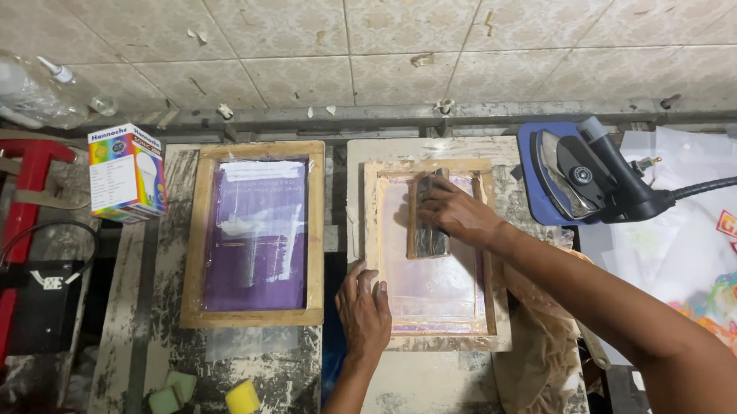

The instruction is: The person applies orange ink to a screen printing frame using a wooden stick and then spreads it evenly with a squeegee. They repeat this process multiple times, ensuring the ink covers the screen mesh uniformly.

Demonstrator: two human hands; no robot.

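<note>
On the paint-crusted bench in front of me, a wooden screen frame [431, 254] with pale pinkish mesh lies flat, and a squeegee [428, 217] with a wooden handle and dark blade stands on the mesh near the frame's far end. My right hand [456, 211] is closed over the top of the squeegee, fingers wrapped across the handle and thumb side toward me, pressing it onto the mesh. My left hand [363, 308] lies flat and spread, palm down, on the near left corner of the same frame, gripping nothing, just bearing on the wood. Just to the left, apart from this frame, a second wooden frame [254, 233] rests on the bench; its mesh is purple, with a clear, glossy film over part of it. Beyond that frame's far left corner stands a small multicoloured cardboard box [126, 172]. Near the front edge of the bench, left of my left forearm, lie a yellow sponge [242, 399] and two pale green sponges [172, 393]. To the right of my frame, crumpled beige cloth [540, 348] hangs off the bench edge. Farther right, an electric iron [587, 177] sits on its blue rest, its black cord running off to the right over a white sheet with a colourful printed design [719, 274]. A patterned tiled wall [427, 39] rises behind the bench.
</note>
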